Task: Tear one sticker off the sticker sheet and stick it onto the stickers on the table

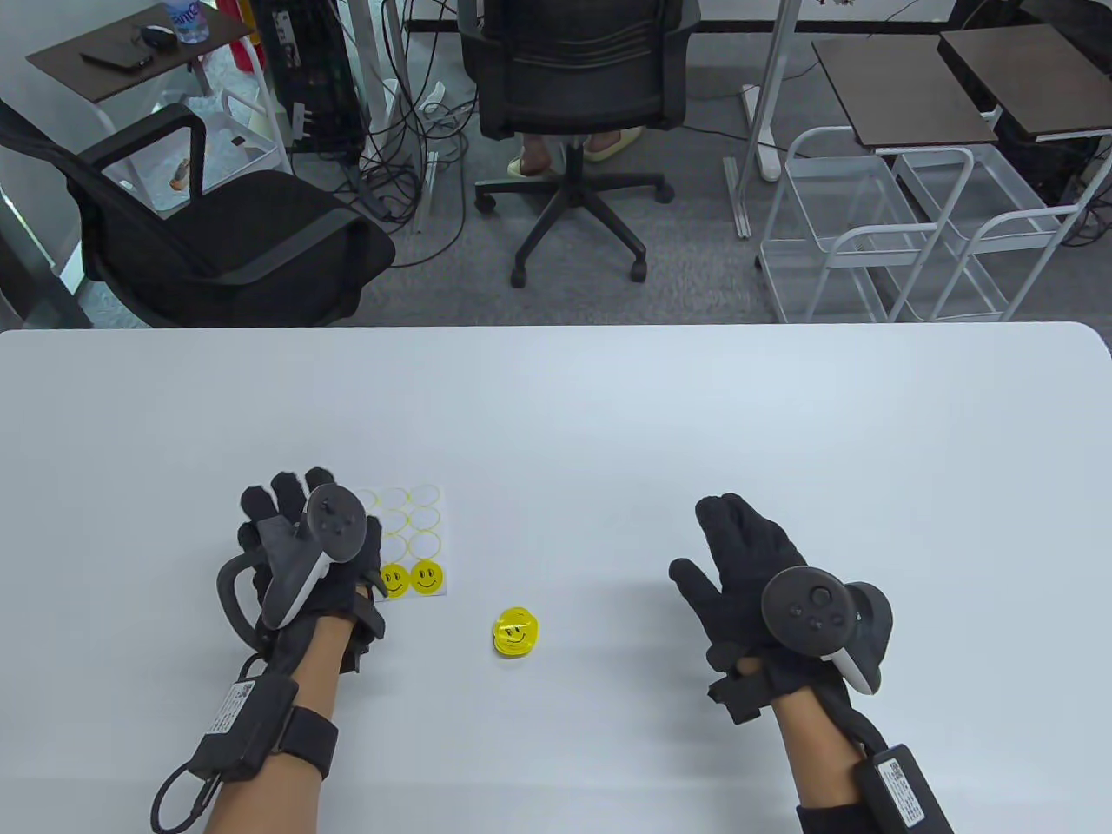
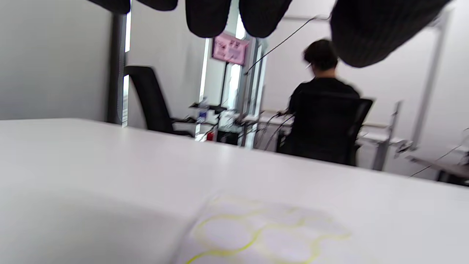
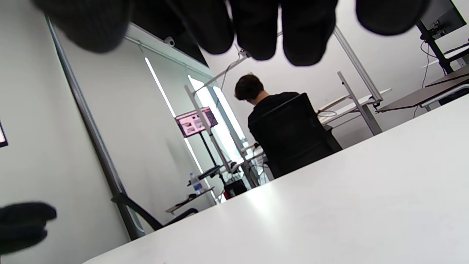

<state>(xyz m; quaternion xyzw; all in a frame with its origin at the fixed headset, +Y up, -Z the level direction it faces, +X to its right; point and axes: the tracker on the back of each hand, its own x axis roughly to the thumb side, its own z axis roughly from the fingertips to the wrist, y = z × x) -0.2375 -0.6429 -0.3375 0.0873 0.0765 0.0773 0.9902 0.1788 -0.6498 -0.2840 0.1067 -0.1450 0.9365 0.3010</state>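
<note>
**Two gloved hands flanking a sticker sheet and a stack of smiley stickers**

Landmark: the sticker stack [image 1: 516, 633], a small pile of yellow smiley faces lying on the white worktop [image 1: 608, 417].

Left of the stack, the left hand [image 1: 300, 556] lies over the near left part of the sticker sheet [image 1: 415, 540], fingers spread and pointing away from the person. It appears to rest on the sheet and pin it; whether any finger pinches a sticker cannot be told, since the tracker and glove hide that edge. The sheet lies flat, just left of and slightly beyond the stack. Most of its circles are empty yellow outlines; two smiley stickers [image 1: 411, 578] are visible in the row nearest the person. The left wrist view shows the emptied circles [image 2: 256, 234] below the fingertips [image 2: 209, 18], which hang clear of the sheet there.

Right of the stack and well apart from it, the right hand [image 1: 754, 580] hovers or rests palm down with fingers extended and loosely spread, holding nothing. Its wrist view shows only bare worktop beneath the fingertips [image 3: 256, 33].

Handling, as a judgement: the stickers look thin, light and limp, liable to curl or fold onto their own adhesive. A hold at the rim, lifted with a fingertip or nail while the other hand pins the sheet, seems best; gloved fingertips may make catching the edge difficult. The stack's top sticker already looks slightly lifted, so pressing should be gentle and centred.
</note>
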